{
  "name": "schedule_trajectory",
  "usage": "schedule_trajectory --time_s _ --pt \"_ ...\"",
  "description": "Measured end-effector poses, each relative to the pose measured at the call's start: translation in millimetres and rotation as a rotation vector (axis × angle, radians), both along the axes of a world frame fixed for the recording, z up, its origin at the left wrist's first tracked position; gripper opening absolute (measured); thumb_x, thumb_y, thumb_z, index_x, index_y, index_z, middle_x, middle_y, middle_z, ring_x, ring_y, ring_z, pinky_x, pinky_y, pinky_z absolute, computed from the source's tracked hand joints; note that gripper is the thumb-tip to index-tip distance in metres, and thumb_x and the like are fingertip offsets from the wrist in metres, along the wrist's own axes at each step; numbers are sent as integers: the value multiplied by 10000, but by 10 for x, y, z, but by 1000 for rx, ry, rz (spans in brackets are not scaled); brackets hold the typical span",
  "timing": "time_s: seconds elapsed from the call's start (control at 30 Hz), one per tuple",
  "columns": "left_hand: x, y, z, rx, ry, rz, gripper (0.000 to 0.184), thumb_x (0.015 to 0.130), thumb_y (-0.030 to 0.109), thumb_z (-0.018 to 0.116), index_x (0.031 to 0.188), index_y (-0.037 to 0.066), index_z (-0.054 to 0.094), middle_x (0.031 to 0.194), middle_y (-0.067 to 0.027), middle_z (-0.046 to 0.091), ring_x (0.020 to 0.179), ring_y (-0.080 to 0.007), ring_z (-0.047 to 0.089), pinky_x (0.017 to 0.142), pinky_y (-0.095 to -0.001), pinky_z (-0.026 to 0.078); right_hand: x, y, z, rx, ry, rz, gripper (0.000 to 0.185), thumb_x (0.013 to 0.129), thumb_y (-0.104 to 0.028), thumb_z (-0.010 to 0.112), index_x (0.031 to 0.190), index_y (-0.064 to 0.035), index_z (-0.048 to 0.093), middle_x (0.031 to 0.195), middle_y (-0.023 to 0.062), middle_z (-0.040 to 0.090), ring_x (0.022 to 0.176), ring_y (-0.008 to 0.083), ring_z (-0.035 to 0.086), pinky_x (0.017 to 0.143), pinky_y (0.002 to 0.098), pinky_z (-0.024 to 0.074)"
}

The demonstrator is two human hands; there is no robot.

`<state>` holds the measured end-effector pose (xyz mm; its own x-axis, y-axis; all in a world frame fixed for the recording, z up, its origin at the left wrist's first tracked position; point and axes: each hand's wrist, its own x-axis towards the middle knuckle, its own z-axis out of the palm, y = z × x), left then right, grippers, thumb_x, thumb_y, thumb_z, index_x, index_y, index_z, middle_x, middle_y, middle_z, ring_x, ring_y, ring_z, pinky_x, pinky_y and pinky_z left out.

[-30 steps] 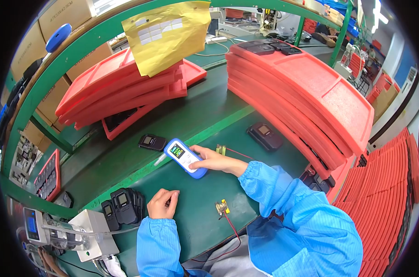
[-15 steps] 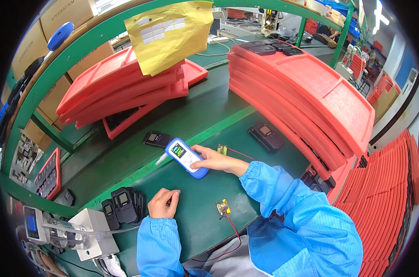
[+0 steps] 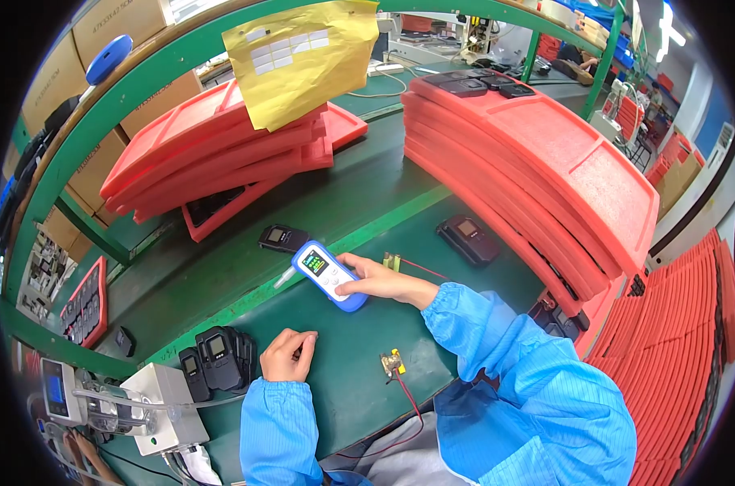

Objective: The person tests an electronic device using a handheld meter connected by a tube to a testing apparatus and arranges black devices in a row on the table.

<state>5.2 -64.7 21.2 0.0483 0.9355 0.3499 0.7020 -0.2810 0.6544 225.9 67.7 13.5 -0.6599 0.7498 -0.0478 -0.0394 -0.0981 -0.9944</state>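
Note:
My right hand [image 3: 380,279] grips a blue-and-white handheld tester [image 3: 329,276], thumb on its front near the buttons. Its small screen is lit with green and yellow readings, and a short clear tube sticks out at its left side. My left hand [image 3: 286,355] rests curled on the green worktop, with nothing visible in its fingers. Left of it stand several black handheld devices [image 3: 220,360] close together. A small circuit piece with yellow parts [image 3: 392,364] and a red wire lies to its right. Beyond the tester is another black device [image 3: 283,237].
Stacked red trays [image 3: 513,162] rise at the right, more red trays [image 3: 222,154] at the left. A dark device [image 3: 468,238] lies near the right stack. A white box with tubing [image 3: 163,409] stands lower left, near another person's hand [image 3: 88,454]. Yellow paper [image 3: 299,65] hangs from the green frame.
The black device beyond the tester has shifted slightly right and away, and the one by the left tray has moved a little too. Both my hands stay almost still.

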Motion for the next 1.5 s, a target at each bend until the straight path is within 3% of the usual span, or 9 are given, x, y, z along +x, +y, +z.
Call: schedule_trajectory --time_s 0.37,0.5,1.0,1.13,1.27,1.4,1.5 --pt "4 13 -3 11 4 -5 90 854 91 652 895 51 722 676 -52 579 531 -116 543 499 -247 425 5 20 -20 11 -41 -12 570 829 -145 686 1310 -42 398 1130 100 602 1019 153 589 857 278 464" --pt "-6 -16 -2 7 8 11 92 850 86 653 905 57 720 672 -50 575 530 -117 539 500 -248 423 -35 19 -39 -3 38 31 561 851 -122 675 1324 -35 386 1168 85 594 1065 154 587 928 278 443" --pt "0 2 20 20 9 -4 86 843 83 659 901 66 718 673 -51 587 529 -140 553 508 -256 440 -10 9 -2 -19 -9 -5 592 835 -146 689 1326 -29 381 1125 100 605 1007 160 596 838 281 486" --pt "-23 0 11 -42 27 23 83 831 165 677 882 115 720 706 -32 592 611 -177 601 546 -299 479 -66 -129 99 -130 69 22 577 860 -155 666 1339 -35 368 1163 106 583 1011 160 589 834 272 492" --pt "-75 9 -27 76 37 -48 109 825 124 676 887 41 710 774 -70 626 593 -164 581 530 -266 461 -334 -570 149 -106 73 129 560 918 -141 597 1383 -35 304 1246 127 537 1113 209 568 926 318 469" --pt "-98 1 -110 25 -50 42 168 823 142 682 937 19 684 874 -61 654 691 -146 608 619 -272 488 -381 -752 158 140 62 138 483 950 -234 549 1356 -43 370 1224 133 534 1062 189 564 858 290 488" --pt "-132 49 -209 -195 -387 40 371 791 237 748 1077 24 646 980 -62 668 810 -139 625 709 -300 495 -250 -644 409 435 -228 135 434 942 -232 550 1307 -17 456 1254 170 519 1207 281 483 984 378 416"
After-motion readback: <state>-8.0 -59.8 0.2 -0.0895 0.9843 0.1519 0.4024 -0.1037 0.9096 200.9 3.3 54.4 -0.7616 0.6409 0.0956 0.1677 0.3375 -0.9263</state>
